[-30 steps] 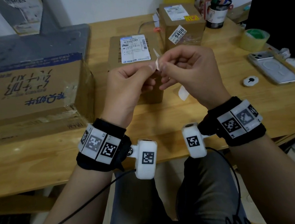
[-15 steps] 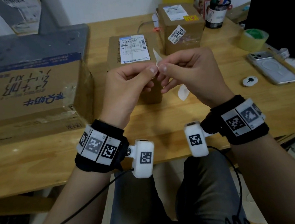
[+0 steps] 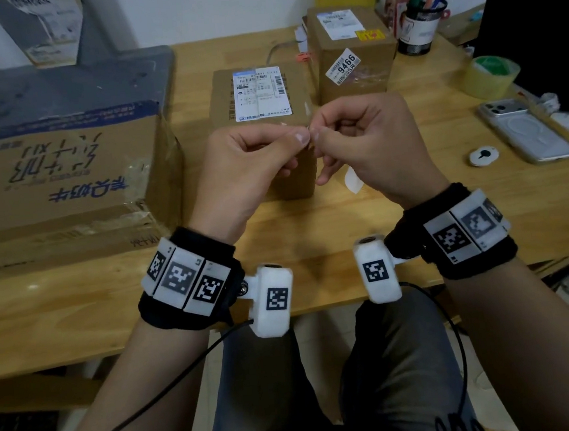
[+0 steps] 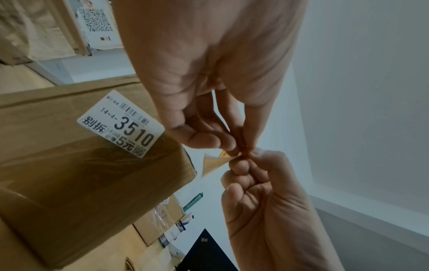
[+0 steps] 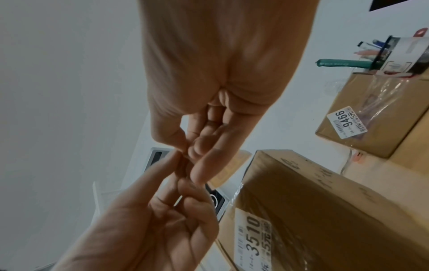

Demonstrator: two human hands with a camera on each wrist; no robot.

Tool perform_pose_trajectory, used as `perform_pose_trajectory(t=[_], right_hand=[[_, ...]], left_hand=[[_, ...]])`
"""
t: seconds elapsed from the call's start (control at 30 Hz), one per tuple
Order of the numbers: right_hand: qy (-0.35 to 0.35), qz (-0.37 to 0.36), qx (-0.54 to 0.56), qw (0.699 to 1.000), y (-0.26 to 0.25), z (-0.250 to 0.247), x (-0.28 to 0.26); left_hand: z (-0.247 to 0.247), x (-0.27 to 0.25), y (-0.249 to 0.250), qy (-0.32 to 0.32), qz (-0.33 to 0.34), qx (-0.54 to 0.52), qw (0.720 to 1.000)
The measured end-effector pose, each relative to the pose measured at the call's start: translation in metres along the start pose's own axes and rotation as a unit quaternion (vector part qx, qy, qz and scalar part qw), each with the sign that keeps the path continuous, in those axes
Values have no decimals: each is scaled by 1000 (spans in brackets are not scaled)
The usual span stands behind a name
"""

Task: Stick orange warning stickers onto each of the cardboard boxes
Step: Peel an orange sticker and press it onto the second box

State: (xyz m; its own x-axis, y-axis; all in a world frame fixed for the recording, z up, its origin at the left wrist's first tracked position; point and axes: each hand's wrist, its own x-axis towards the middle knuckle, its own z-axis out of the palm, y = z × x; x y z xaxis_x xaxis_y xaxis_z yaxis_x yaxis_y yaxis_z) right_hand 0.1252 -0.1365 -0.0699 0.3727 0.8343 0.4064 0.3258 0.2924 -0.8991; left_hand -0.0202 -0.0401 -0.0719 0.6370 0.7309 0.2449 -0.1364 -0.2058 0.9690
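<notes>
worktop (image 3: pixel 312 233): wood, three cardboard boxes (image 3: pixel 260 114) up top
left hand (image 3: pixel 248 170): mid-frame, pinching the sticker (image 4: pixel 212 164)
right hand (image 3: pixel 370 146): pinching the same sticker, fingertips touching

The room light was soft and even, with only faint shadows under my wrists on the desk (image 3: pixel 313 247). My head view was sharp in the middle but bowed and smeared toward its edges. Both wrist views ran dim and grainy, my palms close, large and soft against a pale wall (image 4: pixel 359 91).
</notes>
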Motion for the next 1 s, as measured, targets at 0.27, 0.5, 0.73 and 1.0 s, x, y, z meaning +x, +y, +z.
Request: perform_pose_trajectory(t=[0.27, 0.5, 0.73, 1.0], right_hand=[[0, -56, -47, 997, 0, 5, 1], [-4, -83, -96, 992, 2, 6, 2], [3, -76, -86, 993, 5, 2, -2], [15, -75, -98, 992, 9, -5, -6]], left_hand=[[3, 3, 3, 12, -48, -19, 999], [4, 6, 4, 23, -78, -18, 996], [5, 5, 3, 6, -82, -18, 996], [18, 7, 1, 20, -93, -12, 995]])
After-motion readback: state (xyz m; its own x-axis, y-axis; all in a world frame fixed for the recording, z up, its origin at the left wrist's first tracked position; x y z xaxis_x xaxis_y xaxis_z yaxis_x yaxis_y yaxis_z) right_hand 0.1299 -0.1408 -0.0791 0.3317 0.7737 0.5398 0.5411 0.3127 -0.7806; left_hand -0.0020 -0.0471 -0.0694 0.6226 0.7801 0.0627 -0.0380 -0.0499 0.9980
